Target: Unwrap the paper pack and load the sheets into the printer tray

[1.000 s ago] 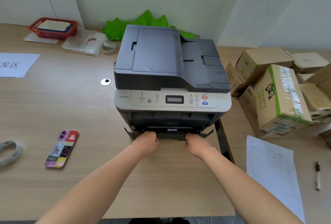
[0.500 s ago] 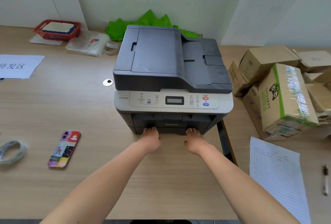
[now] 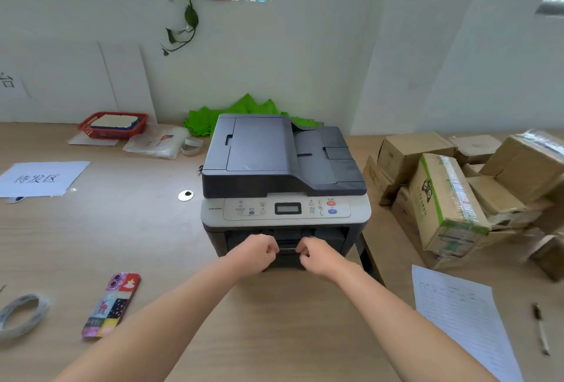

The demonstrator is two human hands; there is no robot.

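wood desk (image 3: 152,238) by white wall | left hand (image 3: 254,252), right hand (image 3: 317,255) curled at printer (image 3: 283,180) front; grasp unclear

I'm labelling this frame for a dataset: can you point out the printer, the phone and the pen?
printer (image 3: 262,149): head view, on its dark top lid.
phone (image 3: 111,305): head view, middle of its patterned case.
pen (image 3: 541,329): head view, mid-barrel.

Left hand (image 3: 254,252), right hand (image 3: 317,255): loosely curled, side by side, forearms extended.
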